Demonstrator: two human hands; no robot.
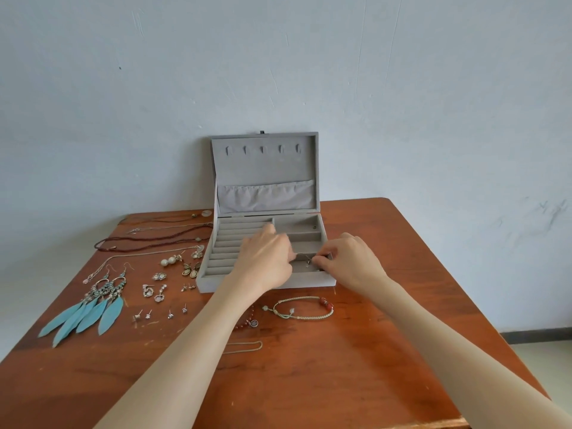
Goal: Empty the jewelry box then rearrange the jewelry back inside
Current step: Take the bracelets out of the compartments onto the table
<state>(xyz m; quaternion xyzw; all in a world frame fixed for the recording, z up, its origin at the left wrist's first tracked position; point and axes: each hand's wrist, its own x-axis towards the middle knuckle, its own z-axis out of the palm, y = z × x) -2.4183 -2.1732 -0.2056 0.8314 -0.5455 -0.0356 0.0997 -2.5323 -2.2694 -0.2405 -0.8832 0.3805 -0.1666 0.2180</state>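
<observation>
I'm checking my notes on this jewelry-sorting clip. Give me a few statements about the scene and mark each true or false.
1. The jewelry box lid stands open. True.
2. The blue feather earrings lie inside the box. False: they lie on the table, left of the box.
3. Both hands are over the box's right-hand compartments. True: left hand and right hand handle a small piece there.
4. Necklaces hang from the lid hooks. False: the hooks are bare.
</observation>
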